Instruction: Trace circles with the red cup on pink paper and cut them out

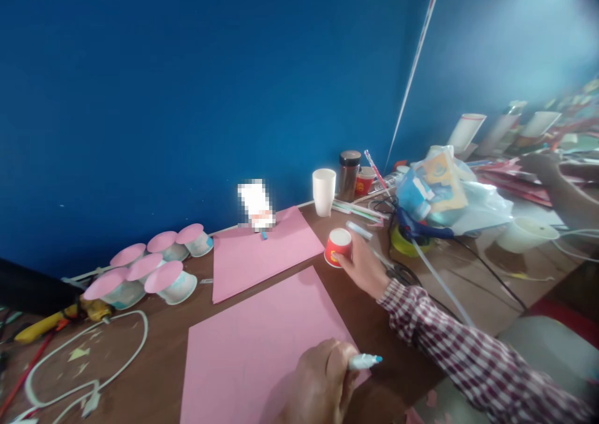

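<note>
Right hand (pixel 362 265) stretched out, fingers closed round a small red paper cup (pixel 337 247) on the brown table (pixel 154 374). Left hand (pixel 322 380) fisted on a blue-tipped marker (pixel 365 361), over the near pink sheet (pixel 253 355).

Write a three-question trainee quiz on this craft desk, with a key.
1. True or false: the right hand touches the red paper cup.
2. What does the left hand hold? A) scissors B) a light blue marker C) a glue gun
3. What do the paper cups at the far left carry on top?

Key
1. True; it also holds a marker cap.
2. B, the light blue marker, over the near pink sheet.
3. Pink paper discs.
</note>
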The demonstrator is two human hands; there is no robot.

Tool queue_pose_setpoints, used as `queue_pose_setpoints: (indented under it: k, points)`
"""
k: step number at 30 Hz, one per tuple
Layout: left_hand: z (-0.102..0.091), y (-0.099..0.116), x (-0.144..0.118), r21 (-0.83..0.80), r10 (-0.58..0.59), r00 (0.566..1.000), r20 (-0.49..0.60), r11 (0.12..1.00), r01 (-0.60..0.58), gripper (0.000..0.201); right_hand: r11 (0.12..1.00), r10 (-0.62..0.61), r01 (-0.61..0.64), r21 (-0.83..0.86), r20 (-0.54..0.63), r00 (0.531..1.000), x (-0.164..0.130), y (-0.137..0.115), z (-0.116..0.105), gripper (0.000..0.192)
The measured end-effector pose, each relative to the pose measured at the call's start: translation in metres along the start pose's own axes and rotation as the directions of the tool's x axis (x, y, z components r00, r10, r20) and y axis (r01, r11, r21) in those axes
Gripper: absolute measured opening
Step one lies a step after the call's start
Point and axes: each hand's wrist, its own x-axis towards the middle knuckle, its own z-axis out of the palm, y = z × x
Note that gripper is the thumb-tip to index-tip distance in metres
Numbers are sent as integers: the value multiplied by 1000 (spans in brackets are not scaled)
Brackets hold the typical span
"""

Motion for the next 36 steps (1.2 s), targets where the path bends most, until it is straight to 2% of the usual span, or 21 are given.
queue_pose_setpoints:
  k: [3, 9, 12, 15, 17, 18, 21, 23, 25, 28, 31, 36]
  points:
    - [1, -1, -1, 52, -16, 999, -34, 998, 18, 17, 1000, 4, -5, -20, -23, 1000, 9, 8, 6, 56]
    - [1, -2, -3, 60, -65, 997, 39, 996, 63, 14, 998, 16, -20, -63, -60, 998, 21, 15, 18, 59]
    - [-1, -3, -4, 24, -80, 995, 64, 997, 78, 14, 995, 38, -45, -83, -87, 995, 28, 15, 16, 64]
    - [-1, -5, -7, -8, -78, 997, -21, 997, 78, 15, 991, 64, -82, -109, -161, 985, 33, 4, 10, 74]
    - [-1, -8, -10, -26, -116, 982, -151, 993, 113, 18, 991, 7, -36, -133, -214, 977, 36, -14, 8, 71]
    - [-1, -10, -12, -48, -158, 962, -221, 987, 152, 19, 989, -59, 33, -142, -188, 980, 38, -26, 10, 64]
    - [0, -15, -13, -187, -338, 863, -375, 940, 287, 18, 975, -186, 188, -120, 32, 982, 48, -63, 26, 37]
    - [-1, -18, -12, -274, -417, 812, -408, 904, 327, 17, 973, -189, 201, -117, 110, 976, 61, -84, 45, 30]
    - [-3, -20, -11, -310, -459, 782, -422, 883, 351, 17, 977, -154, 177, -122, 177, 972, 77, -98, 68, 28]
    - [-4, -22, -10, -327, -498, 756, -425, 863, 384, 16, 985, -88, 126, -119, 283, 955, 97, -112, 102, 26]
    - [-2, -23, -13, -351, -513, 767, -386, 850, 392, 15, 989, 16, 38, -142, 362, 932, 107, -122, 126, 27]
    - [1, -24, -17, -354, -504, 772, -387, 855, 380, 17, 983, 123, -52, -175, 425, 897, 107, -131, 139, 29]
